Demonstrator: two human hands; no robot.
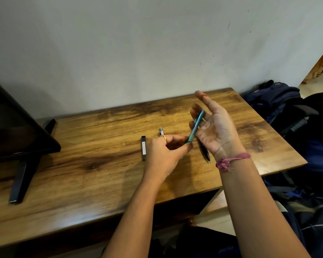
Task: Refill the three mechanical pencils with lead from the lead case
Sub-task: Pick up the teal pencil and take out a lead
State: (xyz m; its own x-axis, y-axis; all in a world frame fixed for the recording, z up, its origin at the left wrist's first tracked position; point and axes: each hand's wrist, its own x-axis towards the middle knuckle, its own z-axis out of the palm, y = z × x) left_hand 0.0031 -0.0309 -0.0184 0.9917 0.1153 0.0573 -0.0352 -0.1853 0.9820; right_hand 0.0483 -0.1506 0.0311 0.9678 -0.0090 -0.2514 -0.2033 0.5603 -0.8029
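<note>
So you've got the teal pencil (pixel 195 126) up off the table (pixel 82 164), tilted with its top end leaning away from you. Your left hand (pixel 166 153) is pinching its lower end between thumb and curled fingers, and there's a gold ring (pixel 164 137) on one of those fingers. Your right hand (pixel 215 131) is palm-up with the fingers mostly straight and relaxed, and the upper part of the pencil just lies across them, not really gripped. Pink thread bracelet (pixel 231 162) on that wrist.

The lead case (pixel 143 148), a slim black stick, lies flat on the wood just left of your left hand, untouched. A white-tipped pencil (pixel 161 131) pokes out from behind your left knuckles, most of it hidden. The black pencil (pixel 205 152) is on the table under your right palm, tip toward you.

Off to the left there's a dark monitor (pixel 17 127) on an angled stand, and a blue backpack (pixel 274 97) sits past the right edge of the table.
</note>
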